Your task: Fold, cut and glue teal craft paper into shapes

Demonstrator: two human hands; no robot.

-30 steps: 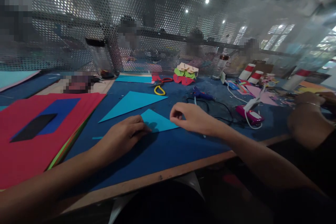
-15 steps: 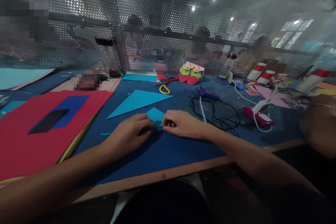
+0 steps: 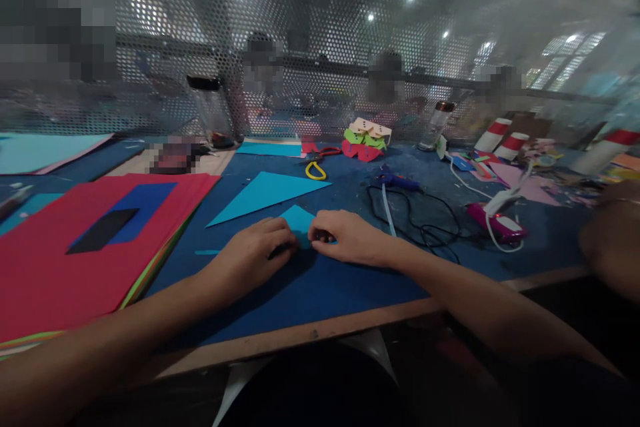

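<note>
Between my two hands lies a small piece of light-blue paper (image 3: 299,218), its pointed top showing beyond my fingers. My left hand (image 3: 263,247) is curled at its left edge, fingers closed on it. From the other side my right hand (image 3: 345,237) pinches its right edge between thumb and fingers. Both hands rest low over the blue tabletop (image 3: 320,300), and they hide the paper's lower corners. Just behind them a larger light-blue paper triangle (image 3: 267,195) lies flat. A thin blue strip (image 3: 207,252) sits left of my left hand.
At left is a stack of red sheets (image 3: 45,280) with blue and black pieces. Scissors (image 3: 316,170) and a folded paper stack (image 3: 366,140) lie behind. On the right are a glue gun (image 3: 397,179), black cable and a pink device (image 3: 497,223). Another person's arm (image 3: 613,240) shows far right.
The whole view has shifted slightly, so the table things appear a little further right. My hands keep almost the same pose on the small blue paper.
</note>
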